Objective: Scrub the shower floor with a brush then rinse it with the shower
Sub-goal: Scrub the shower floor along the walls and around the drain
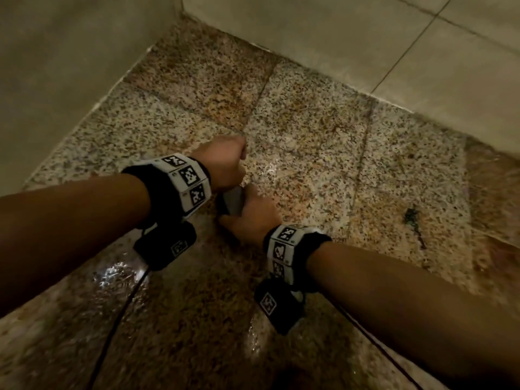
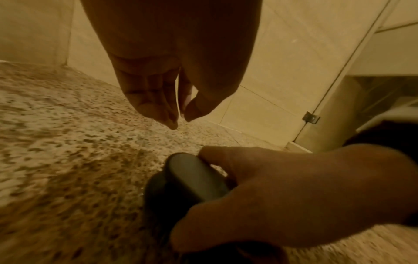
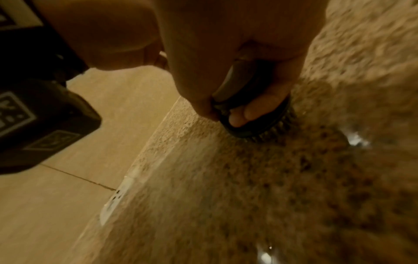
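Observation:
The shower floor (image 1: 309,136) is wet speckled granite tile. My right hand (image 1: 253,218) grips a dark scrubbing brush (image 1: 232,202) by its top handle. In the right wrist view the fingers (image 3: 246,114) curl under the handle, and the brush (image 3: 260,125) has its bristles pressed on the floor (image 3: 226,196). My left hand (image 1: 228,164) hovers just beyond the brush. Seen from the left wrist, the left hand (image 2: 158,100) hangs loosely curled and holds nothing, above the brush (image 2: 192,178) and the right hand (image 2: 294,196).
Beige tiled walls (image 1: 365,38) meet in a corner at the far end and close the left side (image 1: 56,66). A dark speck of debris (image 1: 412,218) lies on the floor to the right. A glass panel with a metal bracket (image 2: 311,117) stands on the right. A thin cable (image 1: 121,319) trails below my left wrist.

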Tool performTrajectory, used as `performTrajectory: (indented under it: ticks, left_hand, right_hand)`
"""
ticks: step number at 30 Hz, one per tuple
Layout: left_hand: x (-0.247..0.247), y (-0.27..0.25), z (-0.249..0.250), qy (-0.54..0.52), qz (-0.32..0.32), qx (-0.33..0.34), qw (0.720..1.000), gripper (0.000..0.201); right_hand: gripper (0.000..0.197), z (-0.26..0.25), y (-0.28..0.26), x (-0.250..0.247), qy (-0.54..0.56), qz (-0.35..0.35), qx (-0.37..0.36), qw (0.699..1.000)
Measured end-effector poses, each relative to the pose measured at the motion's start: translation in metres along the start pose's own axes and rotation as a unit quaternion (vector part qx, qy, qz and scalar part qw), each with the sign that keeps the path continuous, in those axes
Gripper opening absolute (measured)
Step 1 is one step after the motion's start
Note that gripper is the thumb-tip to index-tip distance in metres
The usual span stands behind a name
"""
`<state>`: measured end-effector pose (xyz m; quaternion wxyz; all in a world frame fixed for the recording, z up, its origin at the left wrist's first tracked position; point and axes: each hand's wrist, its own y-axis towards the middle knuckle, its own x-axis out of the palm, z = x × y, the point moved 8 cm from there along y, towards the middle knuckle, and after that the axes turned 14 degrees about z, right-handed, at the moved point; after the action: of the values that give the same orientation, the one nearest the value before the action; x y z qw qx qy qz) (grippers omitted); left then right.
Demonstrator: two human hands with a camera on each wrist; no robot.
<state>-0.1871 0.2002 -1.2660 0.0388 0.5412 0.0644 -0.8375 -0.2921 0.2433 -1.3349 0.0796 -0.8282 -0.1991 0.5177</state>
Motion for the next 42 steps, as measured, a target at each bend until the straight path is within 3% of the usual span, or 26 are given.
performTrajectory:
  ticks: [2, 5, 8, 11, 14, 16, 18, 20, 22, 24, 29, 31, 32, 34, 37, 40, 42]
  left_hand:
    - [-0.004, -0.001, 0.002, 0.002, 0.008, 0.011, 1.0, 0.009]
    - [-0.003, -0.009, -0.008, 0.002, -0.024, 0.005, 1.0, 0.006]
    - [0.008, -0.017, -0.009, 0.025, -0.087, 0.002, 0.996, 0.019]
    - [0.021, -0.019, 0.011, 0.05, -0.115, 0.034, 0.992, 0.027]
    - [0.036, -0.02, 0.049, 0.062, -0.121, 0.09, 0.987, 0.033]
    - [0.039, -0.018, 0.07, 0.042, -0.122, 0.107, 0.986, 0.035]
    - [0.037, -0.012, 0.08, 0.021, -0.111, 0.116, 0.987, 0.032]
    - [0.033, -0.008, 0.076, 0.017, -0.102, 0.107, 0.989, 0.029]
    - [0.031, -0.006, 0.07, 0.029, -0.098, 0.096, 0.99, 0.034]
    - [0.034, -0.005, 0.069, 0.041, -0.115, 0.079, 0.989, 0.045]
    - [0.057, -0.007, 0.1, 0.057, -0.152, 0.104, 0.981, 0.052]
    - [0.064, -0.009, 0.114, 0.068, -0.16, 0.12, 0.977, 0.056]
    - [0.065, -0.008, 0.118, 0.071, -0.157, 0.124, 0.977, 0.058]
    - [0.059, -0.002, 0.118, 0.052, -0.137, 0.119, 0.982, 0.052]
    - [0.044, 0.011, 0.097, 0.028, -0.113, 0.072, 0.991, 0.035]
    - [0.029, 0.024, 0.069, 0.028, -0.073, 0.04, 0.996, 0.024]
    - [0.022, 0.031, 0.05, 0.02, -0.045, 0.017, 0.999, 0.017]
  right_hand:
    - [0.066, 0.021, 0.002, -0.029, 0.008, 0.04, 0.03, 0.999]
    - [0.08, 0.104, 0.013, -0.103, -0.03, 0.19, 0.164, 0.967]
    - [0.083, 0.156, -0.005, -0.126, -0.087, 0.188, 0.249, 0.946]
    - [0.081, 0.135, -0.014, -0.091, -0.049, 0.169, 0.193, 0.965]
    - [0.086, 0.094, -0.011, -0.04, -0.001, 0.058, 0.125, 0.99]
    - [0.082, 0.084, -0.008, -0.034, 0.01, 0.015, 0.091, 0.996]
    - [0.074, 0.1, -0.006, -0.065, 0.01, 0.084, 0.11, 0.99]
    - [0.073, 0.139, -0.007, -0.11, -0.025, 0.187, 0.188, 0.964]
    - [0.076, 0.175, -0.016, -0.141, -0.045, 0.217, 0.268, 0.938]
    - [0.078, 0.188, -0.025, -0.139, -0.06, 0.18, 0.282, 0.941]
    - [0.077, 0.132, -0.03, -0.074, -0.02, 0.107, 0.155, 0.982]
    - [0.069, 0.113, -0.025, -0.056, 0.005, 0.043, 0.112, 0.993]
    - [0.066, 0.111, -0.019, -0.059, 0.015, 0.05, 0.107, 0.993]
    - [0.071, 0.128, -0.008, -0.088, 0.033, 0.146, 0.177, 0.973]
    - [0.077, 0.176, 0.005, -0.136, 0.066, 0.262, 0.303, 0.914]
    - [0.074, 0.216, 0.015, -0.16, 0.077, 0.284, 0.373, 0.88]
    - [0.076, 0.229, 0.02, -0.162, 0.052, 0.27, 0.387, 0.88]
